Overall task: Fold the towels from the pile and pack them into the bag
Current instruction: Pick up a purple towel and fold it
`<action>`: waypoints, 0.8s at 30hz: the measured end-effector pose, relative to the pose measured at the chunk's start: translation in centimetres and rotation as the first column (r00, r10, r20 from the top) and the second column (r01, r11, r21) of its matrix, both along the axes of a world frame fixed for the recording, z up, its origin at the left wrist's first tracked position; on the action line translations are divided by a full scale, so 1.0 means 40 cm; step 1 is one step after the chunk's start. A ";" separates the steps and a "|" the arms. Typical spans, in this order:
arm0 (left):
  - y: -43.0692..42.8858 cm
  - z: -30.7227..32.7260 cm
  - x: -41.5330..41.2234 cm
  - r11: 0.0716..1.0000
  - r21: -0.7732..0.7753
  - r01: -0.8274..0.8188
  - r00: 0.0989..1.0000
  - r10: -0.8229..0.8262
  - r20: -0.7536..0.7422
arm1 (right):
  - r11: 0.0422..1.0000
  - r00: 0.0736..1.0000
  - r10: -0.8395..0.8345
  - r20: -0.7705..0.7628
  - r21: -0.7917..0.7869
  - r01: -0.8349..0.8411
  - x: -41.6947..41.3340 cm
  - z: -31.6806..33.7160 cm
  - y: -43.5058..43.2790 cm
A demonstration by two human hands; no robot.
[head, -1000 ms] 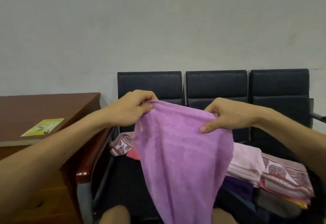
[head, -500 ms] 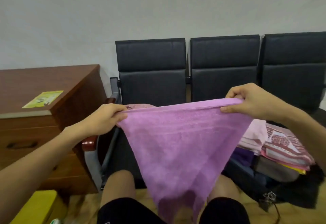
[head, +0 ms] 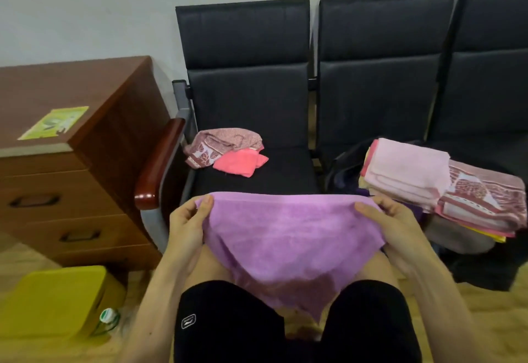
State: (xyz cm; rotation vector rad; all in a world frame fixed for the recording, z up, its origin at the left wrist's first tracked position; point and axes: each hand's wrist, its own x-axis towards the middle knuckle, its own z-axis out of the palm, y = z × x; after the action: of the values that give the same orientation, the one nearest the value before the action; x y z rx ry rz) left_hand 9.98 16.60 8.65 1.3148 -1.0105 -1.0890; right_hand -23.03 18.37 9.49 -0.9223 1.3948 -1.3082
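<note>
A purple towel [head: 288,237] hangs over my knees, its top edge stretched level. My left hand [head: 188,225] pinches the towel's left top corner and my right hand [head: 394,225] pinches the right one. On the left black seat [head: 274,177] lie the pile's towels, a crumpled patterned maroon one [head: 220,142] and a coral one [head: 240,162]. To the right, folded towels are stacked in a dark bag [head: 343,168]: a pale pink one [head: 405,171] on top, a patterned maroon one [head: 483,199] beside it.
A row of black chairs [head: 377,71] stands against the wall. A brown drawer cabinet [head: 74,168] with a green leaflet [head: 54,122] is at left. A yellow box [head: 54,302] and a bottle [head: 107,317] sit on the wooden floor.
My hands have spread apart and lowered the purple towel from chest height down to my knees. The view has tipped down, showing the seat, the pile and my lap.
</note>
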 end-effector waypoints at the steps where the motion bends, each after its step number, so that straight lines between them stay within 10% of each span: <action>1: 0.006 -0.014 -0.001 1.000 0.007 -0.002 1.000 0.002 0.015 | 1.000 1.000 -0.018 0.017 0.010 0.018 0.007 -0.010 0.005; 24: 0.000 0.000 -0.109 0.996 0.089 -0.015 0.989 0.028 -0.148 | 0.993 0.990 0.073 0.118 0.088 -0.084 0.122 0.023 -0.011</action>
State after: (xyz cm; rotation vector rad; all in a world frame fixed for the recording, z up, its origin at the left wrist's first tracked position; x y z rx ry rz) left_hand 5.62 16.59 8.64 1.2905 -0.8438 -1.2079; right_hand -18.14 17.94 10.43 -0.8189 1.3064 -1.2082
